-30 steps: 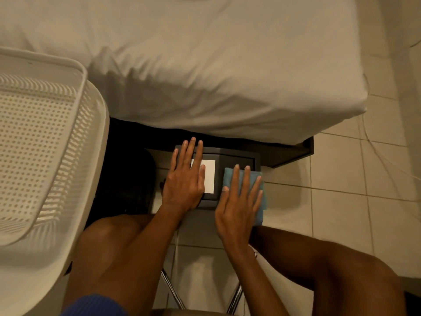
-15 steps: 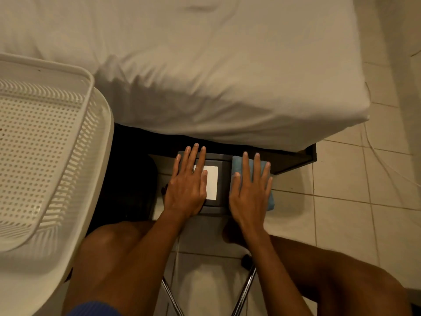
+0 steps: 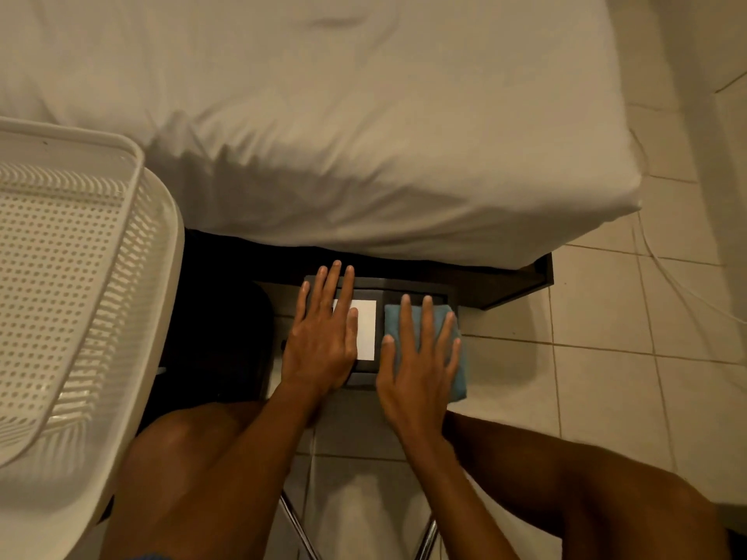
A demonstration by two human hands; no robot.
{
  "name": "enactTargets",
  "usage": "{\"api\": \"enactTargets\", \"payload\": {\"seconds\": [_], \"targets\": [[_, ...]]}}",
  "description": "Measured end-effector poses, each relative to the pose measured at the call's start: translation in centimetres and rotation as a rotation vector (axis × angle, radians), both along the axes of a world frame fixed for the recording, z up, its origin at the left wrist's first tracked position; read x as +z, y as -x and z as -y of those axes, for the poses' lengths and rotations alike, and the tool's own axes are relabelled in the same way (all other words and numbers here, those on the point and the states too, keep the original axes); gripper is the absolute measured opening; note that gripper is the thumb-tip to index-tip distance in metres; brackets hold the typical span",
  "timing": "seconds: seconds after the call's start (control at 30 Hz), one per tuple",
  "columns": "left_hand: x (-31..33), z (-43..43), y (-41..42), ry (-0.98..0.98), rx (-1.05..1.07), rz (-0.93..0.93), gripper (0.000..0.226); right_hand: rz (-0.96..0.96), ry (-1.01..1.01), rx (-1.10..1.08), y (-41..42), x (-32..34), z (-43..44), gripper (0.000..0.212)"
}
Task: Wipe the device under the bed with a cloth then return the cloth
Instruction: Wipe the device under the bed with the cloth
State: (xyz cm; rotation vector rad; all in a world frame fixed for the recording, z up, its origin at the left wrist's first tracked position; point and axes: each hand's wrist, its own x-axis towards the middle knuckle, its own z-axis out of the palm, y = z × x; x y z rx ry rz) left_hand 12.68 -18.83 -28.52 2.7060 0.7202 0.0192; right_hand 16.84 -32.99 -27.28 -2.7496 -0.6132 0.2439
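A white perforated basket (image 3: 68,284) fills the left edge, its rim close against the bed (image 3: 364,135); the bed's pale sheet hangs over the dark frame above my hands. My left hand (image 3: 321,345) lies flat and open on the dark device (image 3: 366,291), fingers spread and pointing toward the bed, holding nothing; the device sits on the floor, its far end tucked under the bed's edge; a white rectangular label (image 3: 366,329) on its top shows just beside my left thumb. My right hand (image 3: 418,365) presses flat, fingers splayed, on the blue cloth (image 3: 454,357); the cloth covers the device's right part and hangs past its right edge over the tiled floor (image 3: 606,357). My bare knees frame the bottom of the view; a thin white cable (image 3: 663,276) trails across the tiles at far right.
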Motion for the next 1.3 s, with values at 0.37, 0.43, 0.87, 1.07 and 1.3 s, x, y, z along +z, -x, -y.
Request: {"api": "enactTargets", "payload": {"seconds": [0.37,0.43,0.87,1.07,1.3], "targets": [[0.1,0.1,-0.1,-0.027,0.005,0.001,0.061,-0.014,-0.008,0.049,-1.8,0.1,-0.5,0.060],[0.0,0.0,-0.2,-0.027,0.009,0.002,0.061,-0.016,-0.023,0.028,-5.2,0.1,-1.9,0.060],[0.0,0.1,-0.1,-0.011,0.012,0.028,0.060,0.000,-0.030,-0.047,-2.4,0.1,-0.5,0.061],[0.0,0.0,-0.1,-0.019,0.015,0.027,0.060,-0.009,-0.052,0.034,-4.4,-0.1,-0.7,0.061],[-0.1,0.1,0.0,-0.023,0.016,0.024,0.060,-0.017,-0.018,0.041,-0.2,0.4,0.6,0.061]]}}
